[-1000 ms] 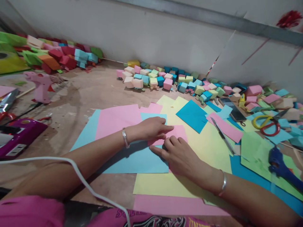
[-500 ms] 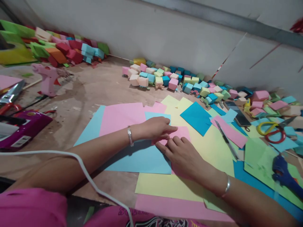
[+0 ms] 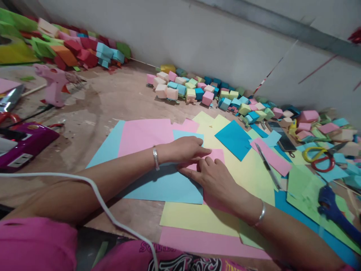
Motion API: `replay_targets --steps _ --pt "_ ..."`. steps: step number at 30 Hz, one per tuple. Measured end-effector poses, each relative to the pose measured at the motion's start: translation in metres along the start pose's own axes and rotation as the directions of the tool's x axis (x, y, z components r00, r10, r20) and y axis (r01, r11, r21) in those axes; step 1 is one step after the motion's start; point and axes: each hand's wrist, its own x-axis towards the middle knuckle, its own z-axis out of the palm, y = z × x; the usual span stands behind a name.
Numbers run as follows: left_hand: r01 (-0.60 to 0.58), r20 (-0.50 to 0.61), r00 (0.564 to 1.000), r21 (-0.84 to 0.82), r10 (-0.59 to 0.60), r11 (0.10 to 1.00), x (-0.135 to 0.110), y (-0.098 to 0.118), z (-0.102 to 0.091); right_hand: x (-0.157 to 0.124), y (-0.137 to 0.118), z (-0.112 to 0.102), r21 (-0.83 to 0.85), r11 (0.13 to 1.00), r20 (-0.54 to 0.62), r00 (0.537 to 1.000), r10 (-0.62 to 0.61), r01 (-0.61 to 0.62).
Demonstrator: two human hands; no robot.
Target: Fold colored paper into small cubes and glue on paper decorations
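Note:
A small pink paper square (image 3: 218, 154) lies on the larger light blue sheet (image 3: 166, 186), partly covered by both hands. My left hand (image 3: 186, 148) is closed on its left part, with the index finger stretched across the paper. Just below and to the right, my right hand (image 3: 216, 175) is closed at the near edge of the same square, its outer fingers curled and a finger pointing left along the edge. The fingertips under both hands are partly hidden. Beyond them rests a dark blue paper square (image 3: 233, 140).
Pale yellow, green and pink sheets spread around. To the right are a craft knife (image 3: 267, 165), scissors (image 3: 324, 160), a phone (image 3: 282, 137) and a blue glue gun (image 3: 334, 210). A pink glue gun (image 3: 53, 84) stands left. Folded paper cubes (image 3: 194, 90) line the wall. A white cable (image 3: 96, 188) crosses my left arm.
My right hand has slid a little to the left along the pink paper's near edge. My left hand stays nearly in place. The view has shifted slightly.

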Motion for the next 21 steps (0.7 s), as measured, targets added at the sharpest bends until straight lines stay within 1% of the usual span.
replay_targets --steps 7,11,14,16,18,19,21 --pt "-0.019 0.025 0.999 -0.024 0.020 1.000 0.001 -0.005 0.001 -0.012 -0.003 -0.006 -0.077 0.997 0.017 0.999 0.029 -0.028" --pt "-0.015 0.017 1.000 -0.041 0.016 0.999 0.002 -0.007 0.003 -0.015 -0.007 -0.006 -0.109 0.990 0.065 0.994 0.091 -0.083" --pt "-0.009 0.018 1.000 -0.023 0.010 1.000 0.002 -0.005 0.002 -0.008 -0.012 -0.004 -0.085 0.996 0.050 0.998 0.041 -0.037" --pt "-0.012 0.015 1.000 -0.010 0.012 1.000 0.002 -0.005 0.002 -0.001 -0.016 -0.007 -0.012 1.000 0.034 0.999 0.011 -0.010" --pt "-0.007 0.008 1.000 0.000 0.007 1.000 0.001 -0.006 0.002 0.004 -0.020 -0.017 0.178 0.983 0.034 0.998 -0.055 0.048" --pt "-0.002 0.002 1.000 0.003 0.002 1.000 0.001 -0.007 0.002 0.004 -0.022 -0.023 0.296 0.950 0.032 0.993 -0.114 0.100" --pt "0.004 0.011 1.000 -0.002 -0.004 1.000 0.000 -0.010 0.003 -0.002 -0.025 -0.037 0.515 0.824 -0.007 0.963 -0.271 0.235"
